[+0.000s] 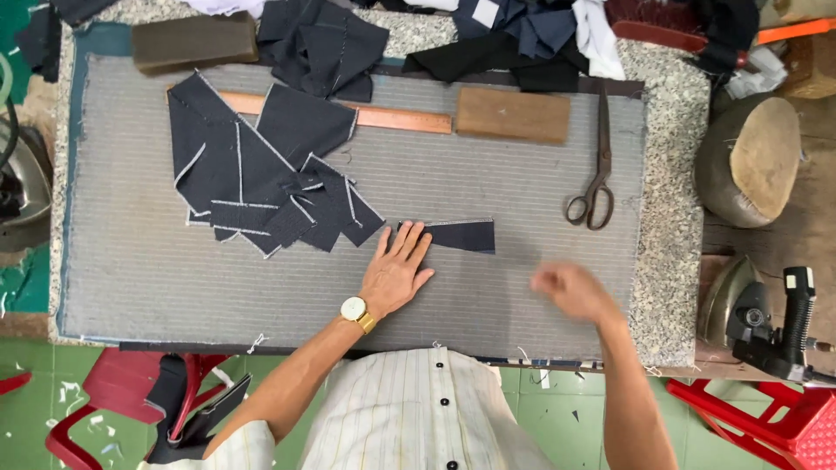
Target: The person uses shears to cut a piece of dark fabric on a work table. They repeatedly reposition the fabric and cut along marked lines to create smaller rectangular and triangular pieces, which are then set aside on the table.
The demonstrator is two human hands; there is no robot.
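My left hand (397,271), with a gold wristwatch, lies flat with its fingers spread on the left end of a small dark fabric strip (466,235) on the grey padded table (157,270). My right hand (570,290) hovers blurred over the pad to the right of the strip, fingers loosely curled and holding nothing I can see. A pile of dark cut fabric pieces (261,178) with white edging lies to the upper left of my left hand.
Scissors (596,174) lie at the right side of the pad. A wooden ruler (396,118) and a wooden block (512,115) sit at the back, with more dark cloth (326,43) behind. An iron (740,305) rests to the right, beside a rounded pressing block (753,161).
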